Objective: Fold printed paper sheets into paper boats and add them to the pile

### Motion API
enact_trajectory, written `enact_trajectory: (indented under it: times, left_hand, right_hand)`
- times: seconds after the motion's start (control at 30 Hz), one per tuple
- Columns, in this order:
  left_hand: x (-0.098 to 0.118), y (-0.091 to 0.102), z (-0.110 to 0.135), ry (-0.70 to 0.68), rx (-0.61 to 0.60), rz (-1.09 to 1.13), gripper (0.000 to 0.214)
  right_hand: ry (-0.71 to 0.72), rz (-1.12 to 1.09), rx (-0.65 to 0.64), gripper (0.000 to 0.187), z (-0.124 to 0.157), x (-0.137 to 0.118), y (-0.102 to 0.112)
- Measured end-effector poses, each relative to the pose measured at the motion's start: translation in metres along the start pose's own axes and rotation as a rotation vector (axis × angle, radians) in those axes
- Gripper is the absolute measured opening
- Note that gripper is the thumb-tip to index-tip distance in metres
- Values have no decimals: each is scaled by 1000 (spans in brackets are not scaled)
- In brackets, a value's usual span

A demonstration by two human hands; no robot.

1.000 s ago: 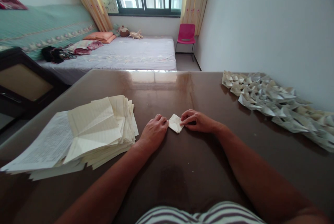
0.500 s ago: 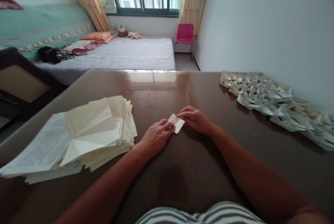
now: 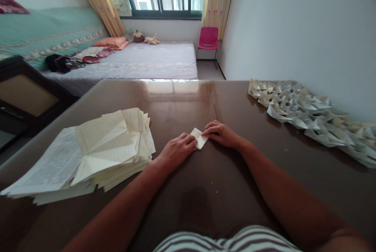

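A small folded piece of cream paper (image 3: 199, 137) lies flat on the brown table (image 3: 205, 205), pinned between both my hands. My left hand (image 3: 176, 151) rests knuckles up with its fingertips pressed on the paper's left edge. My right hand (image 3: 222, 134) presses its curled fingers on the paper's right edge. To the left sits a stack of cream sheets (image 3: 117, 146), the top one creased, over a printed page (image 3: 44, 167).
A long heap of folded paper shapes (image 3: 308, 115) runs along the table's right side by the white wall. Beyond the table are a bed (image 3: 141, 60), a pink chair (image 3: 208, 38) and a window. A dark wooden chair (image 3: 26, 91) stands at the left.
The paper has gone from a wider diamond shape to a narrower folded piece. My hands have drawn closer together over it, the left sliding slightly right.
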State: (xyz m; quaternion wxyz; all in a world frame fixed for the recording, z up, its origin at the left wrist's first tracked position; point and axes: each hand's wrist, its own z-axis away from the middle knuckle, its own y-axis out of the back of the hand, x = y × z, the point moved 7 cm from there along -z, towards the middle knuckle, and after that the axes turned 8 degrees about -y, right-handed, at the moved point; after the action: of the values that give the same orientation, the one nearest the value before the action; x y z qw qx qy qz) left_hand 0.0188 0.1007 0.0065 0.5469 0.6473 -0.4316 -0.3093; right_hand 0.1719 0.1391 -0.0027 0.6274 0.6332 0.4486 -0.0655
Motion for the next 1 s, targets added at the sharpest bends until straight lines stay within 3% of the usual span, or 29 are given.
enact_trajectory:
  times: [0.13,0.27,0.53,0.67,0.83,1.0]
  left_hand:
    - [-2,-3,-2,-33,0,-93,24]
    - [-10,0,-1,20,76,-58,23]
    - [-7,5,2,-41,160,-7,30]
    - [-19,4,4,90,235,94,23]
    - [-46,-5,8,316,369,402,20]
    - [-49,-5,8,326,417,510,21]
  right_hand:
    - [13,-74,-50,23,1,-9,6]
    - [76,-44,-102,28,2,-14,5]
    - [71,-9,62,19,-1,-4,2]
    - [30,-41,145,19,-2,-13,3]
    - [-62,-107,214,16,-4,-19,2]
    - [-55,-59,271,15,-4,-23,5]
